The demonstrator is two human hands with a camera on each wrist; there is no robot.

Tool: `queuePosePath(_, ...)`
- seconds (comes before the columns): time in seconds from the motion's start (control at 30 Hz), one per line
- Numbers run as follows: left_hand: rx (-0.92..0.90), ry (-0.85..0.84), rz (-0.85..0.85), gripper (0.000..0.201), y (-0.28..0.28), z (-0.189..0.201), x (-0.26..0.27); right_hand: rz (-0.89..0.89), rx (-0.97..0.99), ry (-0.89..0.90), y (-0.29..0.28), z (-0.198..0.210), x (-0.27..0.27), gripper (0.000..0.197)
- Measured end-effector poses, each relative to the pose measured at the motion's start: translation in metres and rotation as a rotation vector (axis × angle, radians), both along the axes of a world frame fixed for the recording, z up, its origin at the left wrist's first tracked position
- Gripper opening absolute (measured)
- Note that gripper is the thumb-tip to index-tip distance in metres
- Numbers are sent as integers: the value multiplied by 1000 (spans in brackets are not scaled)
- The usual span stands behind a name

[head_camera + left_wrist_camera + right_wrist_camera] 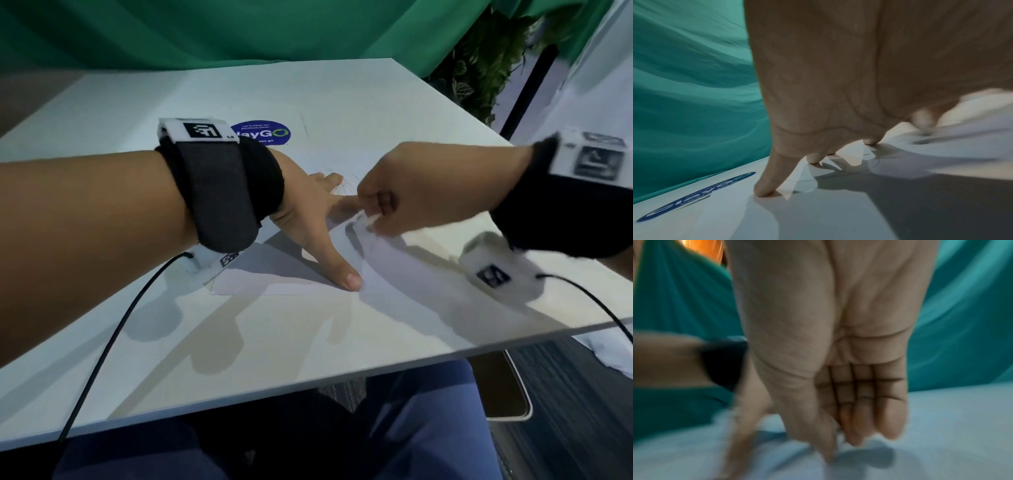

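A white sheet of paper [274, 274] lies on the white table [239, 342]. My left hand [318, 212] is spread flat on the sheet, thumb tip at its near edge. In the left wrist view its fingertips [764, 190] press down on the paper [838, 211]. My right hand [394, 202] is curled just right of the left fingers. It pinches a raised white edge of the sheet between thumb and fingers. The right wrist view is blurred; it shows the right hand [849, 402] with curled fingers against the thumb, and the left hand [748, 418] beside it.
A round blue sticker [260, 133] sits on the table beyond my left wrist. Green fabric [239, 31] hangs behind the table and plants [479, 68] stand at the back right. Black cables run from both wrists over the near edge. My legs are under the table.
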State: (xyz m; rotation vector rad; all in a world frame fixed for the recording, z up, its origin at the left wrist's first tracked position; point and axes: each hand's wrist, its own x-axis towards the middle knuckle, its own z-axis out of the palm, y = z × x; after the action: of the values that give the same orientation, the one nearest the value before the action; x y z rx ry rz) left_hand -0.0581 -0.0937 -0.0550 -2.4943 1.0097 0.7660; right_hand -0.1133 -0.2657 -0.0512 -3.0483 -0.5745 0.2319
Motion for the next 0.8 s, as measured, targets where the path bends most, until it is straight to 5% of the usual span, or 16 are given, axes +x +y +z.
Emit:
queuePosePath(0.1, -15, 20, 8, 118, 1, 0, 0, 70, 20, 121, 8, 0, -16, 9)
queuePosePath(0.27, -3, 7, 2, 129, -1, -2, 0, -15, 6, -1, -3, 1, -2, 13)
queuePosePath(0.4, -15, 28, 11, 123, 1, -1, 1, 25, 18, 116, 6, 0, -12, 17)
queuePosePath(0.8, -8, 10, 18, 133, -1, -1, 2, -87, -42, 53, -2, 7, -3, 13)
